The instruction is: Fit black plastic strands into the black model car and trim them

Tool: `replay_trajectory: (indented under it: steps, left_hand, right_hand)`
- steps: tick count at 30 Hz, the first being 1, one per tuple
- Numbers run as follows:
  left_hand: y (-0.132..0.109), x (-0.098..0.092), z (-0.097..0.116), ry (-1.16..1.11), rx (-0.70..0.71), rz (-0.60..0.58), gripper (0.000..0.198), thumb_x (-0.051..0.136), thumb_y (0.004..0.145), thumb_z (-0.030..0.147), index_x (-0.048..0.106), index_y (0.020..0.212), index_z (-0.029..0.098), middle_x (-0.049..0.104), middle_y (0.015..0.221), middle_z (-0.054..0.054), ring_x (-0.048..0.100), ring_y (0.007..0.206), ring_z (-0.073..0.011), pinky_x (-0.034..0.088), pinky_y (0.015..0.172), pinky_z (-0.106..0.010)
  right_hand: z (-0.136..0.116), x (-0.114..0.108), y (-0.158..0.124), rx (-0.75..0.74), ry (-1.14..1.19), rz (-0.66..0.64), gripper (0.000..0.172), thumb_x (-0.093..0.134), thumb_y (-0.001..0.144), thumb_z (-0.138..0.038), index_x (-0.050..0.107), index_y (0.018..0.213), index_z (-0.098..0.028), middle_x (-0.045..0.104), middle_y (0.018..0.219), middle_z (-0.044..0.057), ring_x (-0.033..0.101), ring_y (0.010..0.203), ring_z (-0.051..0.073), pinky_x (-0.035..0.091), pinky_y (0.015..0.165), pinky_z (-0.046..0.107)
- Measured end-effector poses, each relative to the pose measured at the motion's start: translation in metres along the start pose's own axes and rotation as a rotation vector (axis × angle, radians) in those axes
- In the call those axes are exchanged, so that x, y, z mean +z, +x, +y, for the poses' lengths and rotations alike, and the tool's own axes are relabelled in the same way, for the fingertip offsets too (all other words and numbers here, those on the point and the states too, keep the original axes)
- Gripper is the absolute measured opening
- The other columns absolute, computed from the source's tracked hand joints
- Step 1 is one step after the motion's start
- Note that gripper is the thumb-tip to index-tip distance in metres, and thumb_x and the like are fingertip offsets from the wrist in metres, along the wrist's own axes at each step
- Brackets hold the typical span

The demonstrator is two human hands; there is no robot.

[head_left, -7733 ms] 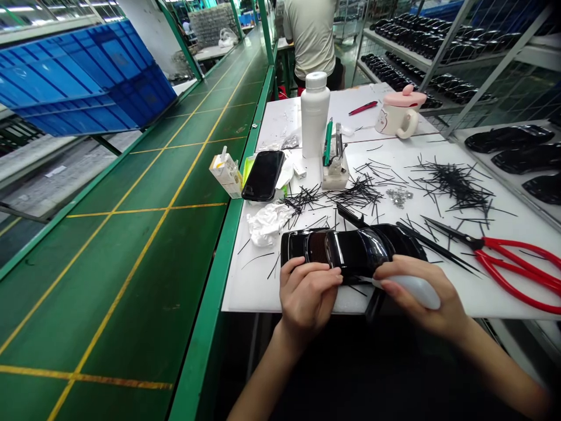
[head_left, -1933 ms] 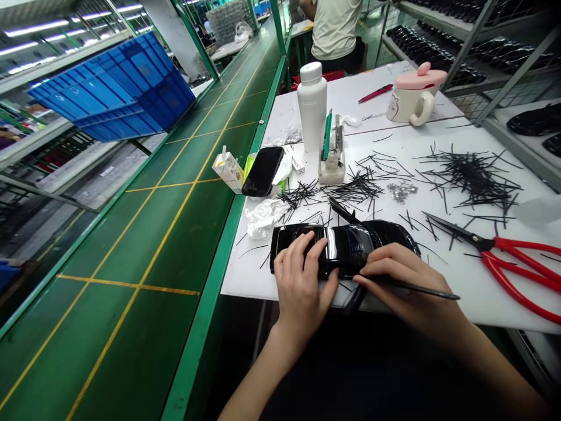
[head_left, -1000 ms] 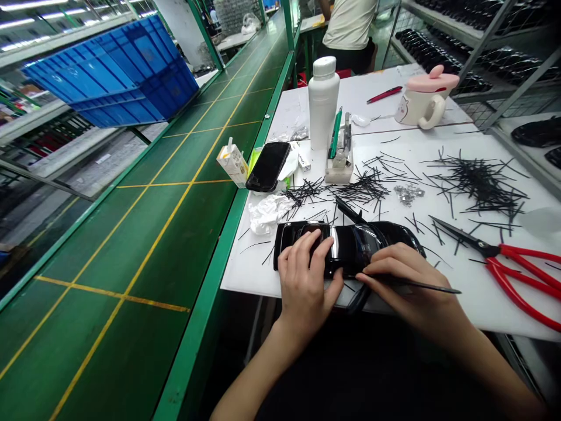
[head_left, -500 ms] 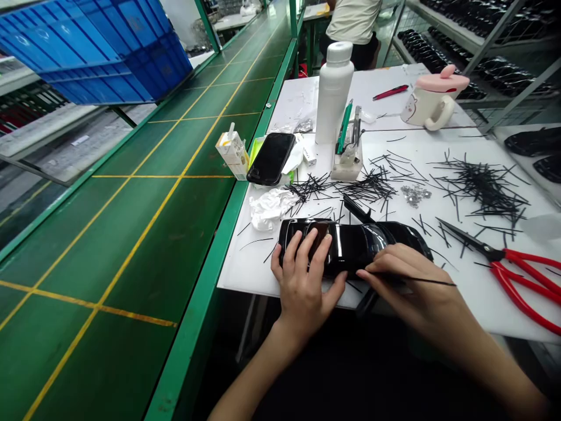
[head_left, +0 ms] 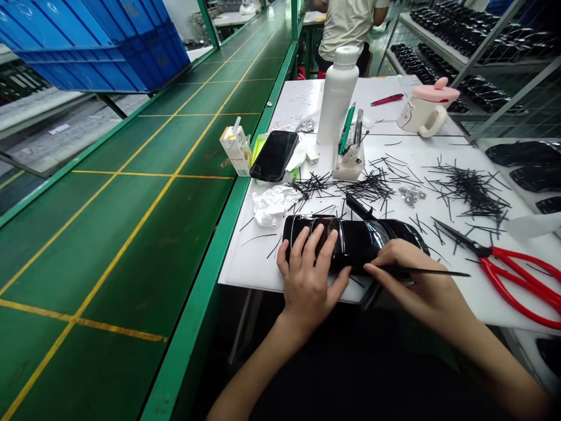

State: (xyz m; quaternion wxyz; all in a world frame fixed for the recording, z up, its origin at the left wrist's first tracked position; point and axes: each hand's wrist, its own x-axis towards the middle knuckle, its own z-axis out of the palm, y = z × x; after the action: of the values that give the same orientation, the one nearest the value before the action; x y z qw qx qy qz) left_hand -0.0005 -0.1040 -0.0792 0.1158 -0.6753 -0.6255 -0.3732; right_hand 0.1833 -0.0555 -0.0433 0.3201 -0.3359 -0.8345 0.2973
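A glossy black model car (head_left: 357, 240) lies at the near edge of the white table, with a door standing out on its far side and another on its near side. My left hand (head_left: 309, 280) holds its left part, fingers spread across the top and thumb against the near side. At the car's near side, my right hand (head_left: 414, 278) pinches a thin black strip (head_left: 447, 272) between thumb and fingers, its free end pointing right. The fingers hide part of the car and the strip's tip. Red-handled scissors (head_left: 486, 251) lie right of my right hand.
Loose black strips (head_left: 475, 187) lie in piles beyond the car, near crumpled tissue (head_left: 274, 204), a phone (head_left: 275, 155), a white bottle (head_left: 337, 96) and a lidded mug (head_left: 427, 111). A green conveyor (head_left: 131, 234) runs along the left. A person (head_left: 346, 29) sits farther back.
The view has shifted slightly. Both hands stay on the car in nearly the same pose, and the strip in my right hand now lies closer to level.
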Motion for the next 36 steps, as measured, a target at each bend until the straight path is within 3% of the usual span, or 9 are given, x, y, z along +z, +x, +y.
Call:
replay_trajectory:
  steps: [4, 9, 20, 36]
  left_hand:
    - [-0.001, 0.0, 0.0, 0.0, 0.004, -0.002, 0.05, 0.066, 0.087, 0.039, 0.059, 0.133, 0.019, 0.061, 0.136, -0.008, 0.049, 0.131, -0.0251, 0.018, 0.118, -0.041]
    - [-0.002, 0.001, 0.0, 0.001, 0.003, 0.007, 0.05, 0.066, 0.086, 0.039, 0.059, 0.132, 0.02, 0.062, 0.135, -0.007, 0.05, 0.13, -0.0247, 0.017, 0.118, -0.04]
    - [-0.002, -0.001, -0.002, -0.003, 0.016, -0.009, 0.052, 0.066, 0.084, 0.037, 0.059, 0.133, 0.02, 0.062, 0.135, -0.008, 0.051, 0.129, -0.0254, 0.019, 0.117, -0.04]
    - [-0.001, 0.0, -0.001, 0.003, 0.012, 0.001, 0.051, 0.067, 0.084, 0.037, 0.06, 0.131, 0.019, 0.063, 0.133, -0.008, 0.052, 0.128, -0.0253, 0.019, 0.117, -0.04]
  right_hand:
    - [-0.003, -0.001, -0.001, 0.027, 0.036, 0.003, 0.015, 0.058, 0.093, -0.008, 0.052, 0.086, -0.02, 0.052, 0.079, 0.0, 0.048, 0.075, 0.013, 0.041, 0.066, 0.03]
    - [-0.011, -0.009, -0.003, 0.13, 0.11, 0.097, 0.013, 0.06, 0.094, -0.013, 0.055, 0.085, -0.021, 0.051, 0.079, 0.0, 0.05, 0.072, 0.013, 0.041, 0.061, 0.028]
    - [-0.005, 0.0, -0.004, 0.034, -0.027, 0.035, 0.013, 0.059, 0.092, -0.011, 0.054, 0.087, -0.021, 0.055, 0.078, 0.002, 0.052, 0.074, 0.016, 0.043, 0.065, 0.032]
    - [-0.005, 0.001, -0.004, 0.039, -0.015, 0.047, 0.013, 0.059, 0.091, -0.01, 0.053, 0.087, -0.021, 0.055, 0.077, 0.001, 0.052, 0.073, 0.017, 0.042, 0.066, 0.033]
